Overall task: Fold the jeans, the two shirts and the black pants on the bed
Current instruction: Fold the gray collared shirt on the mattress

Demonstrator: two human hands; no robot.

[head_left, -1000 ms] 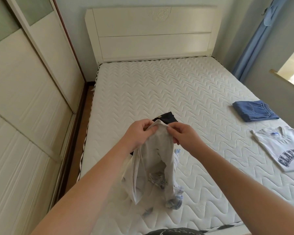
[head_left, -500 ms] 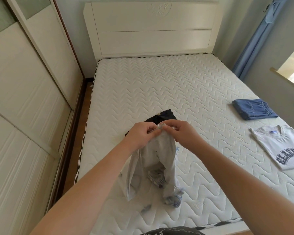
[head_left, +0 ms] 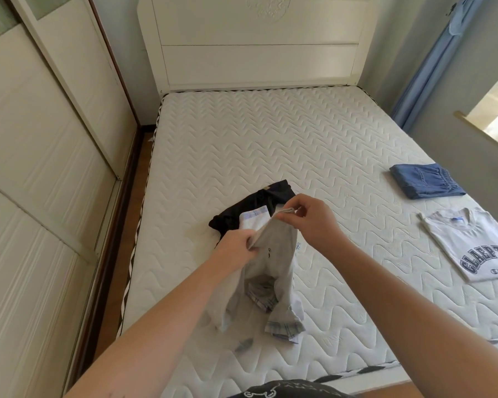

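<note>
Both hands hold a pale grey shirt (head_left: 273, 262) with plaid-trimmed cuffs above the mattress (head_left: 270, 145). My left hand (head_left: 237, 248) grips its upper edge lower down; my right hand (head_left: 311, 218) pinches the edge higher up. The shirt hangs bunched, its hem touching the bed. Behind it lie the crumpled black pants (head_left: 250, 205), partly hidden. Folded blue jeans (head_left: 426, 183) rest at the right. A white shirt with dark lettering (head_left: 477, 245) lies flat near the right edge.
A white headboard (head_left: 256, 44) stands at the far end. Wardrobe doors (head_left: 41, 168) line the left side, with a narrow floor gap beside the bed. A blue curtain (head_left: 426, 67) and a window sill (head_left: 483, 133) are at the right.
My hands have spread apart along the shirt's edge: the left dropped lower and left, the right stayed high. A plaid-trimmed part of the shirt now shows over the black pants.
</note>
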